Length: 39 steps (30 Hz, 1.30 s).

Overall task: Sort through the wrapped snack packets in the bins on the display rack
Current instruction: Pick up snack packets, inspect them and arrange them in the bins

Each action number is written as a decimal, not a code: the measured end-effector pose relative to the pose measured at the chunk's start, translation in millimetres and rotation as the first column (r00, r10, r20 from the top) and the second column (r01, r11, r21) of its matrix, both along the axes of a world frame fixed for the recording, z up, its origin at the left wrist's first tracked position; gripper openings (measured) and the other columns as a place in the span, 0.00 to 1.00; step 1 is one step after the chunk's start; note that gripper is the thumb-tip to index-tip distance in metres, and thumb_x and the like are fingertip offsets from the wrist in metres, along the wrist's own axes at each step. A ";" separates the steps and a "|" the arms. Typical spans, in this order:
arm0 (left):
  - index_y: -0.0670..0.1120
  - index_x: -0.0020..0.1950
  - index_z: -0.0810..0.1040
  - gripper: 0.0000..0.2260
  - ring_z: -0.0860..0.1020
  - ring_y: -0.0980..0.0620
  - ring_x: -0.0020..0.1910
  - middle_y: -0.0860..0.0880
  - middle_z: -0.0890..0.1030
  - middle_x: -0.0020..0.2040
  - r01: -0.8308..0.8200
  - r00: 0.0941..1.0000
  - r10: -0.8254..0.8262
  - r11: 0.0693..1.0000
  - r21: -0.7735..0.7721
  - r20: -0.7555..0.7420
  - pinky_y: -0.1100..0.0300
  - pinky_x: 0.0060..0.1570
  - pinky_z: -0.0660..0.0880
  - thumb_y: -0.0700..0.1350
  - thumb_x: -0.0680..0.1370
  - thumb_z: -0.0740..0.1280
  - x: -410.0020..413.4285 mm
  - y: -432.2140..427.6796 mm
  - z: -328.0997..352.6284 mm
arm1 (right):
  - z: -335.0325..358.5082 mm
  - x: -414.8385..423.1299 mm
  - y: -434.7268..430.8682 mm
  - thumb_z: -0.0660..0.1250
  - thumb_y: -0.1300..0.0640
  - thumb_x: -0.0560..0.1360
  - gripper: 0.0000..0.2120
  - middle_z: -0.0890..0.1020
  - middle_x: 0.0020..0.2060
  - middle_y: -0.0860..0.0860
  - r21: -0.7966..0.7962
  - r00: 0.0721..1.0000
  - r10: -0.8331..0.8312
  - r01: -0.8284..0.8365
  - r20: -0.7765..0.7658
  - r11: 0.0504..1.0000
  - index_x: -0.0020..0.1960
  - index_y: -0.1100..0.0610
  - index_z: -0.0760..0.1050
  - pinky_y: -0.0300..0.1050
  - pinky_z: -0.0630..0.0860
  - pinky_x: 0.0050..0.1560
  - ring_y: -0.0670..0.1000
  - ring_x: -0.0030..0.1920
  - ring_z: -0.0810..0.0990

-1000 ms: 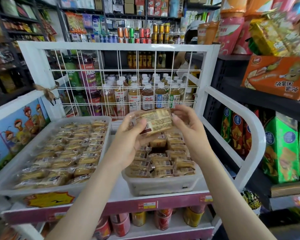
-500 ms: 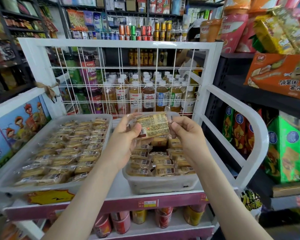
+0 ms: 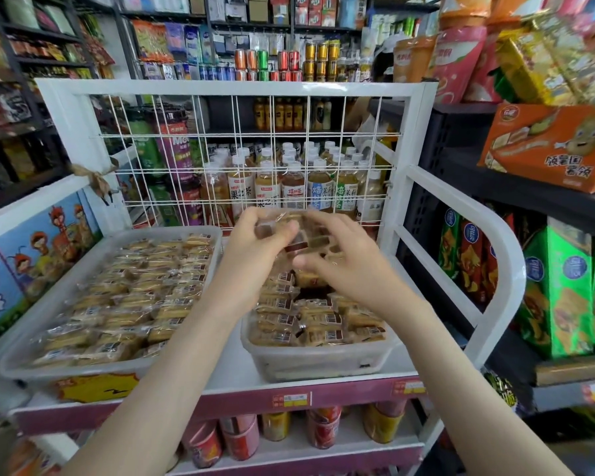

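A clear-wrapped snack packet with a brown cake inside is held above the right bin. My left hand grips its left end, thumb on top. Over its right part lies my right hand, fingers across the wrapper and thumb beneath it; this area is motion-blurred. The right bin is piled with several similar packets. The wide left bin holds several rows of wrapped packets. Both bins sit on the top shelf of the white display rack.
A white wire grid backs the rack, with tea bottles behind it. The rack's curved white side rail stands to the right. Cans fill the lower shelf. Dark shelves with boxed snacks crowd the right side.
Both hands have closed in on each other and dropped slightly over the right bin. The packet, earlier held face-up by its two ends, is now partly covered by my right hand's fingers.
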<state>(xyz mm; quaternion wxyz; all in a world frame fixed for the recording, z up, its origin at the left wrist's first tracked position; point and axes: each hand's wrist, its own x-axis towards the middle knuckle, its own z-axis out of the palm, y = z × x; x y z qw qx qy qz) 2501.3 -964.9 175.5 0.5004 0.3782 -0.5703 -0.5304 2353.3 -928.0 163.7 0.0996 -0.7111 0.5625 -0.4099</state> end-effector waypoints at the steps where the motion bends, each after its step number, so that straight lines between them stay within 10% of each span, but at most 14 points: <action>1: 0.51 0.58 0.76 0.10 0.82 0.51 0.51 0.49 0.81 0.55 -0.002 0.998 0.003 1.000 -0.027 0.055 0.49 0.50 0.80 0.46 0.77 0.69 -2.4 0.5 1.3 | -2.5 3.2 -2.5 0.70 0.42 0.70 0.35 0.71 0.62 0.42 0.007 0.999 0.007 -0.007 -0.034 1.000 0.73 0.48 0.62 0.35 0.66 0.61 0.42 0.62 0.69; 5: 0.57 0.60 0.77 0.10 0.81 0.55 0.56 0.52 0.80 0.60 0.195 0.978 -0.192 0.980 -0.034 0.078 0.57 0.55 0.79 0.47 0.81 0.61 -5.2 4.4 2.6 | -8.0 -1.6 -12.0 0.69 0.53 0.75 0.25 0.76 0.50 0.37 0.005 0.975 -0.089 0.090 0.206 0.996 0.69 0.51 0.65 0.27 0.73 0.44 0.36 0.45 0.77; 8: 0.55 0.71 0.69 0.16 0.73 0.71 0.53 0.60 0.74 0.62 0.271 0.890 -0.167 0.942 -0.197 0.424 0.76 0.53 0.70 0.49 0.83 0.57 -1.2 2.2 -2.6 | -16.3 -21.7 -20.4 0.66 0.57 0.76 0.17 0.79 0.50 0.44 0.094 0.939 -0.102 0.075 0.329 0.993 0.64 0.50 0.70 0.48 0.80 0.52 0.46 0.49 0.80; 13: 0.52 0.78 0.55 0.28 0.75 0.59 0.38 0.49 0.80 0.53 0.435 0.283 0.013 0.890 -0.140 0.959 0.68 0.36 0.71 0.55 0.81 0.61 2.2 -11.6 -28.2 | -29.1 -43.5 -22.9 0.69 0.61 0.74 0.15 0.77 0.55 0.47 0.264 0.938 -0.041 -0.054 0.343 0.963 0.59 0.50 0.72 0.54 0.78 0.57 0.50 0.58 0.77; 18: 0.54 0.78 0.55 0.28 0.66 0.44 0.72 0.45 0.69 0.73 0.445 -0.038 0.025 0.895 -0.006 0.999 0.50 0.71 0.59 0.63 0.81 0.54 4.2 -18.0 -42.9 | -36.0 -51.2 -21.1 0.68 0.64 0.75 0.15 0.74 0.56 0.37 0.284 0.966 0.052 -0.125 0.252 0.951 0.58 0.49 0.73 0.45 0.73 0.62 0.43 0.61 0.73; 25: 0.53 0.79 0.51 0.31 0.59 0.46 0.76 0.50 0.54 0.79 0.435 -0.068 0.007 0.900 0.023 0.998 0.48 0.73 0.57 0.66 0.80 0.50 9.7 -16.5 -44.2 | -47.6 -48.8 -36.7 0.62 0.62 0.79 0.13 0.76 0.61 0.45 0.427 0.964 0.168 -0.066 -0.205 0.902 0.60 0.49 0.76 0.51 0.65 0.68 0.48 0.64 0.71; 29: 0.48 0.75 0.62 0.30 0.66 0.45 0.70 0.45 0.66 0.73 0.440 -0.023 0.098 0.895 -0.078 0.995 0.50 0.69 0.63 0.65 0.79 0.52 8.5 -17.3 -46.4 | -50.8 -35.7 -43.3 0.53 0.56 0.83 0.18 0.67 0.70 0.46 0.507 0.829 0.215 0.092 -0.516 0.857 0.71 0.46 0.69 0.55 0.55 0.72 0.53 0.70 0.59; 34: 0.44 0.73 0.63 0.34 0.65 0.46 0.70 0.45 0.66 0.72 0.372 0.159 0.290 0.868 -0.329 0.944 0.51 0.69 0.63 0.68 0.77 0.54 2.9 -30.1 -49.7 | -40.6 -36.3 -55.2 0.59 0.49 0.80 0.13 0.72 0.57 0.50 0.384 0.859 0.096 0.123 -0.503 0.915 0.60 0.50 0.78 0.56 0.61 0.68 0.55 0.66 0.64; 39: 0.47 0.80 0.44 0.41 0.42 0.46 0.78 0.45 0.45 0.80 0.353 -0.025 0.104 0.932 -0.088 0.994 0.43 0.75 0.41 0.72 0.76 0.45 -6.9 -36.5 -62.2 | -38.6 -29.0 -74.4 0.63 0.58 0.79 0.16 0.76 0.64 0.53 0.307 0.917 0.044 0.088 -0.397 0.947 0.66 0.55 0.75 0.48 0.66 0.65 0.54 0.65 0.71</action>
